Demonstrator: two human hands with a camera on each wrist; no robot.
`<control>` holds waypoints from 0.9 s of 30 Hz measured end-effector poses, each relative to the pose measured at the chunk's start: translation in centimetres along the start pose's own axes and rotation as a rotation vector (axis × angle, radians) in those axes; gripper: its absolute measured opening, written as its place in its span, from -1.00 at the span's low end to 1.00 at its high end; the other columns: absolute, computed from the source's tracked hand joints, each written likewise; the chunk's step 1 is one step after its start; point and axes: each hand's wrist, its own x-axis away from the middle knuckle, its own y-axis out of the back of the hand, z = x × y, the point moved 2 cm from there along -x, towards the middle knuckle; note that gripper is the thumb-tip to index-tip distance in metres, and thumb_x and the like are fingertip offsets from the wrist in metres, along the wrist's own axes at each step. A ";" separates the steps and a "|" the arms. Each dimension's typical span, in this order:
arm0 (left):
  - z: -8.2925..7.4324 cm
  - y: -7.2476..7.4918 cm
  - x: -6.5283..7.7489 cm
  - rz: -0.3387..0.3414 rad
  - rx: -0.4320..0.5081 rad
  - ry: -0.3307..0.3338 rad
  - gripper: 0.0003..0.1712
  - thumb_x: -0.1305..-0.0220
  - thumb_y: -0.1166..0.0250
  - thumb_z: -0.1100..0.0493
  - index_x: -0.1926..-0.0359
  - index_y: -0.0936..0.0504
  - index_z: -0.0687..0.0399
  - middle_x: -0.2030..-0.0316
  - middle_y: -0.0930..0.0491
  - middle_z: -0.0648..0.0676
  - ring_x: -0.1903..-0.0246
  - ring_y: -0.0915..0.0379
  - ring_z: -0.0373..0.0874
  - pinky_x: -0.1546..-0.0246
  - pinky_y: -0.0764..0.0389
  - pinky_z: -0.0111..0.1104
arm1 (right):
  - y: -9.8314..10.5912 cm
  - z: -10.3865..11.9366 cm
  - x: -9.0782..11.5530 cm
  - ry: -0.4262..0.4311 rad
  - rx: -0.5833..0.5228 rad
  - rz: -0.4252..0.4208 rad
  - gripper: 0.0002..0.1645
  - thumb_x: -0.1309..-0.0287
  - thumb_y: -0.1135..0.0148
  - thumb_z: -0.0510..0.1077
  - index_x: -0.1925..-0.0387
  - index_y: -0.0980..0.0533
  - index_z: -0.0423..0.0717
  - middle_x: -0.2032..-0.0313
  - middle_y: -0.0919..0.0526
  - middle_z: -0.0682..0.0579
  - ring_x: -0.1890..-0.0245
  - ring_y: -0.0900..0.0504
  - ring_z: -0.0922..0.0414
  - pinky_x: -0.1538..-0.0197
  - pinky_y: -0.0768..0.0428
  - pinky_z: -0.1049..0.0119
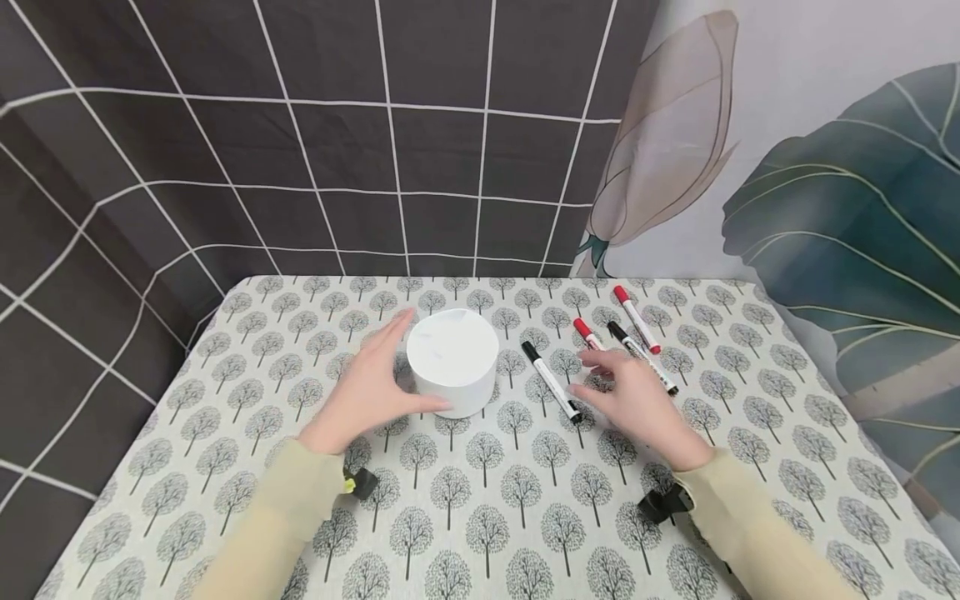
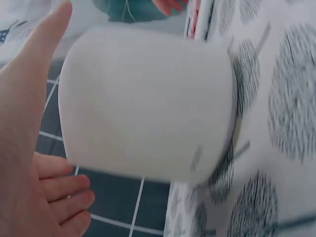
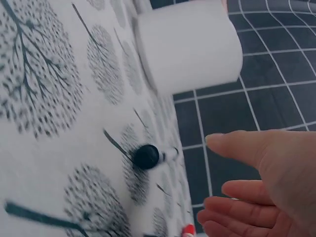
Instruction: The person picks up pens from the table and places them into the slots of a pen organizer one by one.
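A white round container stands on the tablecloth in front of me. My left hand spreads around its left side, thumb toward the near side and fingers toward the far side. In the left wrist view, fairly straight fingers lie alongside the container's wall. My right hand hovers over the markers with fingers loosely extended and holds nothing. Left of its fingertips lies a black-capped marker. A red-capped marker is partly hidden behind that hand.
Beyond the right hand lie another black-capped marker and a second red-capped marker. The tablecloth has a tree print. A dark gridded curtain hangs behind the table, and a flower-printed one at the right.
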 end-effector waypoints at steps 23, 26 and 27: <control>-1.7 -1.8 -1.3 -0.074 0.116 0.143 0.53 0.44 -0.71 -0.38 -0.55 -0.19 0.04 -0.47 -0.24 0.17 -0.39 -0.21 0.18 -0.27 -0.35 0.26 | -3.2 0.0 0.0 -0.028 -0.003 0.073 -0.74 -0.05 -0.54 -0.16 0.24 -0.70 -0.20 0.53 -0.58 0.23 0.52 -0.54 0.26 0.37 -0.61 0.31; -1.8 -1.7 -1.3 -0.058 0.105 0.131 0.50 0.44 -0.71 -0.37 -0.54 -0.22 0.04 -0.45 -0.28 0.17 -0.37 -0.23 0.19 -0.25 -0.36 0.27 | -2.9 -0.1 0.0 -0.043 -0.016 0.050 -0.74 -0.04 -0.55 -0.17 0.24 -0.70 -0.20 0.50 -0.61 0.21 0.49 -0.56 0.25 0.36 -0.61 0.33; -1.9 -1.7 -1.3 -0.052 0.104 0.126 0.50 0.44 -0.71 -0.37 -0.53 -0.22 0.03 -0.44 -0.29 0.16 -0.37 -0.24 0.19 -0.25 -0.36 0.28 | -2.7 -0.1 0.1 -0.052 -0.023 0.044 -0.73 -0.04 -0.55 -0.17 0.23 -0.70 -0.21 0.49 -0.62 0.20 0.49 -0.56 0.24 0.38 -0.61 0.34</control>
